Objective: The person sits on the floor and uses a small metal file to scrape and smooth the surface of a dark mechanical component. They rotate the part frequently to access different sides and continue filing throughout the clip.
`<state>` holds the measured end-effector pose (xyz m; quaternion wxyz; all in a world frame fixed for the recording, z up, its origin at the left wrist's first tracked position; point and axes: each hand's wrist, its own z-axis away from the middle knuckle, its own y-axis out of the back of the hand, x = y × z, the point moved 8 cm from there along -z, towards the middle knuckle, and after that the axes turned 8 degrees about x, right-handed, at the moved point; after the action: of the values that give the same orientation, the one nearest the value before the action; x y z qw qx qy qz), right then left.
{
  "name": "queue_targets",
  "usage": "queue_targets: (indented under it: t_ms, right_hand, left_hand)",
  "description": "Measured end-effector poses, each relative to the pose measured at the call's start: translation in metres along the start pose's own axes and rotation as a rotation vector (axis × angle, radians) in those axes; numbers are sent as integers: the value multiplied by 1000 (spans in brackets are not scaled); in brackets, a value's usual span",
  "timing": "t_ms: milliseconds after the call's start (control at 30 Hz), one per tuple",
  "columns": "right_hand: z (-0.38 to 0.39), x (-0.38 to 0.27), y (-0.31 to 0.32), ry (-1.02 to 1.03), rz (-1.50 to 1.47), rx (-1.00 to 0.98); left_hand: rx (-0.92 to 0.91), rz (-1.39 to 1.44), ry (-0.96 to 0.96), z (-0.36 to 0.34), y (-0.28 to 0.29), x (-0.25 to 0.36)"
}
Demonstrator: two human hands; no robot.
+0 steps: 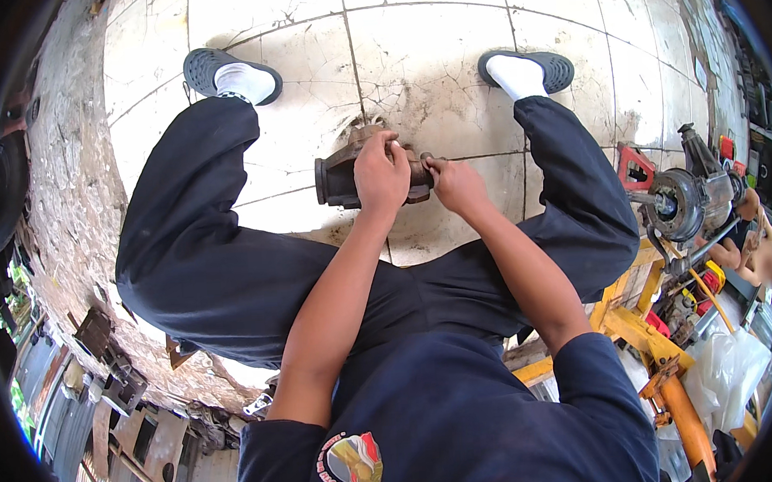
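Steadiness first, probably: best to press down with left hand (381, 176) on the dark metal housing (339, 181) and work its right end gently with right hand (460, 186), wrists low. Left hand half curled over the housing's middle, fingers bent; contact under the palm hidden, so cannot tell whether clamped or merely resting. Right hand nearly fisted, fingertips pinched on the short round end piece (426, 159). Housing directly beneath and between both hands, on the pale tiled floor (445, 41). Ahead of the hands, dark clogs (204, 69); well to the right, a dark drum (675, 206).
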<state>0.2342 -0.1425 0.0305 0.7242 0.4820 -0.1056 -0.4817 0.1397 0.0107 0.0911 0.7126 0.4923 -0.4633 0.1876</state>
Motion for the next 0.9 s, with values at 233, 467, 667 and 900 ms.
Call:
queue_targets:
  t_ms: [233,467,667,900]
  right_hand:
    - [4,-7,-1,-42,-26,37]
    - [-14,-1,-17,5,24,72]
    - [-2,-10,-2,71,-23,149]
    - [13,-16,4,34,-37,77]
  left_hand:
    - [7,28,-5,-3,2,-5]
    - [-5,0,-23,-3,0,2]
    - [-1,0,-19,-5,1,-1]
    - [33,23,-15,1,4,0]
